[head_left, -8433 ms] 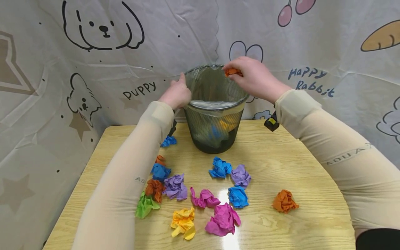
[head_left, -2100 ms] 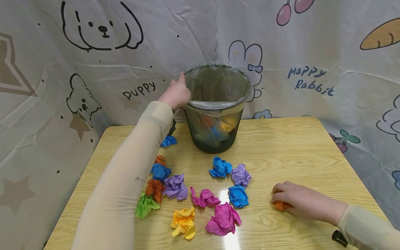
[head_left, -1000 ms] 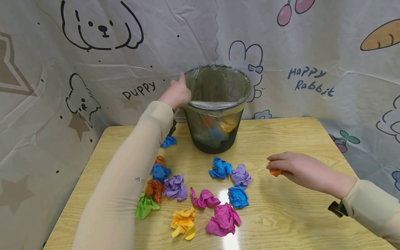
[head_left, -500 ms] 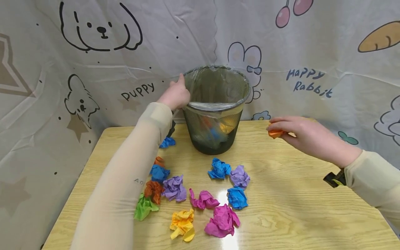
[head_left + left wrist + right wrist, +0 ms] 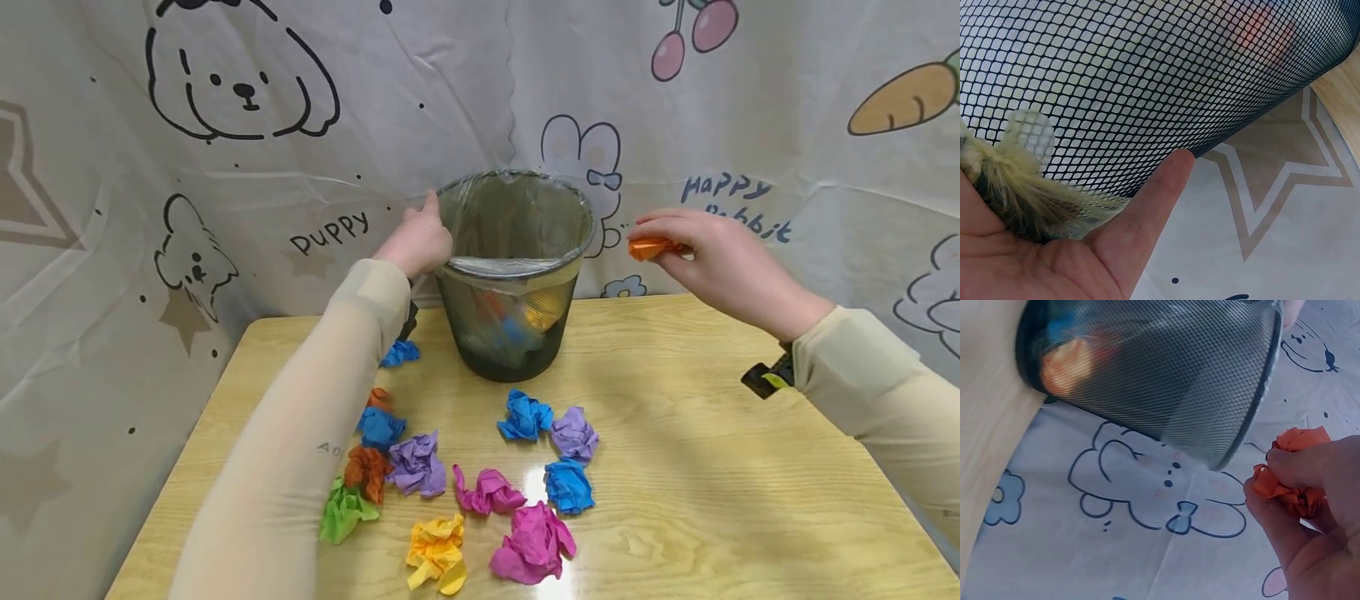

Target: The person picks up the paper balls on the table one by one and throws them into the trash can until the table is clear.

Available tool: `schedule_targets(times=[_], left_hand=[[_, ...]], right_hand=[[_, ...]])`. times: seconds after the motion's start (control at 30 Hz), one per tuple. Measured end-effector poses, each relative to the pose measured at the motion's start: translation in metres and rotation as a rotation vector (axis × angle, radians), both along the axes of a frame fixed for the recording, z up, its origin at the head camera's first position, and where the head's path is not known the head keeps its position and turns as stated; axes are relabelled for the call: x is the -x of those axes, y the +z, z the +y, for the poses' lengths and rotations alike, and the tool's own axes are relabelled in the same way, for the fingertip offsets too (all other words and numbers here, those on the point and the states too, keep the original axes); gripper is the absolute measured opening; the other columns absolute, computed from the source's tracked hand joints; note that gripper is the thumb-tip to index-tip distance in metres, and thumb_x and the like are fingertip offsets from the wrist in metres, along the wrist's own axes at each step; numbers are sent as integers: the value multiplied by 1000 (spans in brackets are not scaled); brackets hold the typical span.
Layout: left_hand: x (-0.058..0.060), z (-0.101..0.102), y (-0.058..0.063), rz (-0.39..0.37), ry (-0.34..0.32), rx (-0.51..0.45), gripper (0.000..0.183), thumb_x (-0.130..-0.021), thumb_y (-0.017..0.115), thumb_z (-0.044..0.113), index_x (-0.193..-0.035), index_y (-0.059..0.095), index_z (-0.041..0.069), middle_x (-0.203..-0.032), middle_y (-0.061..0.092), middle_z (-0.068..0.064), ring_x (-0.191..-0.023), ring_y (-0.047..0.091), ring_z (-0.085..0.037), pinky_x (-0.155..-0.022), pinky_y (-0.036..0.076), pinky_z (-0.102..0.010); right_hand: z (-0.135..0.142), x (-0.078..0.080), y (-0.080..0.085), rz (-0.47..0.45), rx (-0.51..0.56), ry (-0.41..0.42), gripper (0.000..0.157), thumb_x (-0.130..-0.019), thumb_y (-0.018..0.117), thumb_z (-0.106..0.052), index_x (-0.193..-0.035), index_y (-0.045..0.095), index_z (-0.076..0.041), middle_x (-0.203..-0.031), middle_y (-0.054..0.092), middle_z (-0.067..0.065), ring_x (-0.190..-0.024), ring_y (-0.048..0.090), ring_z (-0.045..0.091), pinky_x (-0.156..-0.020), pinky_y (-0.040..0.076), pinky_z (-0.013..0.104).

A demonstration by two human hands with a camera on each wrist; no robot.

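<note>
My right hand (image 5: 723,258) pinches a crumpled orange paper ball (image 5: 651,247) in the air, just right of the mesh wastebasket (image 5: 510,325). In the right wrist view, thumb and fingers close around the orange paper, apart from the basket's rim. My left hand (image 5: 418,240) grips the basket's left rim. Its thumb lies along the outer mesh in the left wrist view, beside a gathered knot of the clear liner (image 5: 1041,187); the other fingers are mostly hidden. The basket stands upright, and blurred orange, yellow and blue paper shows through its mesh.
Several crumpled paper balls lie on the wooden table (image 5: 712,500): a blue one (image 5: 525,415), a purple one (image 5: 417,464), a pink one (image 5: 534,543), a yellow one (image 5: 437,552) and a green one (image 5: 347,510) among them. A printed cloth (image 5: 315,108) hangs behind.
My right hand has picked the orange paper ball off the table's right side, lifting it up toward the basket. Another orange ball, held earlier, left that hand. My left hand stays at the rim.
</note>
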State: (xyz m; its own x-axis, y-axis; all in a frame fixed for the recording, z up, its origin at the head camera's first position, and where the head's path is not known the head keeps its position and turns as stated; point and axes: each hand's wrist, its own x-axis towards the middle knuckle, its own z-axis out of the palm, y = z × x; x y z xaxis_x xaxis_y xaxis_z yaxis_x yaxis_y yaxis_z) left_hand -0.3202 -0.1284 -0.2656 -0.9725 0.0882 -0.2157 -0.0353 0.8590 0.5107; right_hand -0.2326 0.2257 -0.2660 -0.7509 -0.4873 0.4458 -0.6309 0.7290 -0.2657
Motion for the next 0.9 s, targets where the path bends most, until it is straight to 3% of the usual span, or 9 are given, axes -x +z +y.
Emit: schedule_targets(times=[0.23,0.63,0.9], left_hand=[[-2,0,-1,4,-3,3,83,-96,29,4,-161,-21,14,-162,-1,-36,-68,47,-23,-62,50,-34],[0,0,-2,-5,12,-11,81,-98,28,4,-161,-22,17,-163,-1,-34,-54,38,-16,-57,48,-32],[-1,-1,-1,9,2,-18,81,-97,28,5,-161,-21,16,-163,-1,-35,-59,46,-21,-65,52,-37]], right_hand=[[-17,17,15,10,17,-3,32,-96,65,6,-125,73,-5,-132,66,14,-119,62,35,-95,53,51],[-55,48,36,-50,27,-1,34,-98,59,5,-128,71,-6,-129,67,12,-117,61,31,-100,50,49],[-74,66,38,-75,-1,-4,34,-97,58,6,-128,70,-4,-127,68,13,-119,60,30,-103,47,47]])
